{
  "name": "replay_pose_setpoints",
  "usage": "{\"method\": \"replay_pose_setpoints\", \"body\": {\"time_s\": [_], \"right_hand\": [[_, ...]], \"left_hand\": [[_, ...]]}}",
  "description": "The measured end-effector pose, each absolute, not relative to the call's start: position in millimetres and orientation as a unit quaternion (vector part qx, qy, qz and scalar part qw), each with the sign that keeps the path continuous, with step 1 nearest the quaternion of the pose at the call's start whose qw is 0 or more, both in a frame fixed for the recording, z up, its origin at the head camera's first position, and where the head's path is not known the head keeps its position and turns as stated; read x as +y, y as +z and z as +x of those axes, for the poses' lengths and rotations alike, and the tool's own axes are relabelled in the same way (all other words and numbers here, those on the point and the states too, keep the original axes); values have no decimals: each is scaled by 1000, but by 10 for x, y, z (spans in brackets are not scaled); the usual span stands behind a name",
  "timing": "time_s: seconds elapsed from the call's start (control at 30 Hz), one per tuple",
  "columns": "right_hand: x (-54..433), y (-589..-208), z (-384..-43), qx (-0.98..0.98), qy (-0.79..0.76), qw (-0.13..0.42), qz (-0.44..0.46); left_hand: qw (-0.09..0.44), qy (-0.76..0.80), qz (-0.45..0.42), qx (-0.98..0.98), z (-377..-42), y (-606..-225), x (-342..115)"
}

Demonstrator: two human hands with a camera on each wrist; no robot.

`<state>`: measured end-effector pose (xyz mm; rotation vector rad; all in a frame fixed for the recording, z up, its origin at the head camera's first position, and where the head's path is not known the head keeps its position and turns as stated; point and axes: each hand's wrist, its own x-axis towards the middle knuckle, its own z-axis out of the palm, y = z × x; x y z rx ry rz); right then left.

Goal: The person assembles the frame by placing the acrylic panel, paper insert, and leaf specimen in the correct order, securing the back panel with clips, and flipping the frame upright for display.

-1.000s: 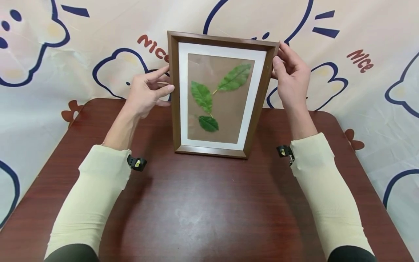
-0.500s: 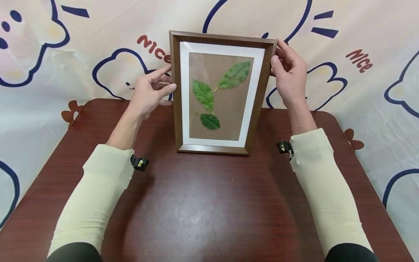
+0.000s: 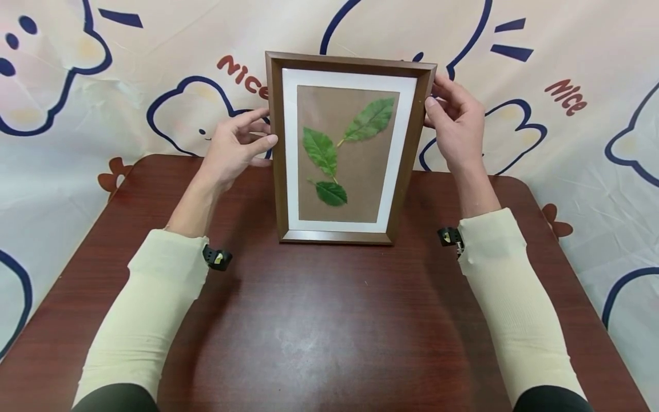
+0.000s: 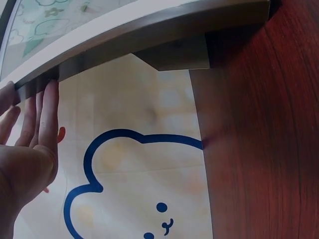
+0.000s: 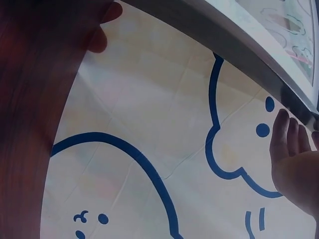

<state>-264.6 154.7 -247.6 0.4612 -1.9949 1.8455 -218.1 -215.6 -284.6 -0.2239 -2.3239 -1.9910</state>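
A brown picture frame with a white mat stands on the table, slightly tilted in the head view. Behind its glass, green leaves lie on a brown backing. My left hand holds its left side about mid-height, thumb at the front edge and the other fingers long and spread. Higher up, near the top right corner, my right hand holds the opposite side with its thumb on the edge and fingers partly hidden behind. From the left wrist, a support flap shows behind the frame.
The dark red-brown table has rounded far corners. Right behind it hangs a pale cloth printed with blue cartoon outlines and the word "Nice".
The picture frame has turned slightly, its bottom edge now more level and shifted a little right. My right hand has slid a little lower on its side; my left hand has moved slightly right.
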Motion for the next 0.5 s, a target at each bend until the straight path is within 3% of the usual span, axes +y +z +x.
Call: {"method": "replay_pose_setpoints", "body": {"time_s": [0.5], "right_hand": [[1558,-2499,-2641,-711,655,188,171]], "left_hand": [[32,-648,-66,-758,-2185,-2838,-2142]]}}
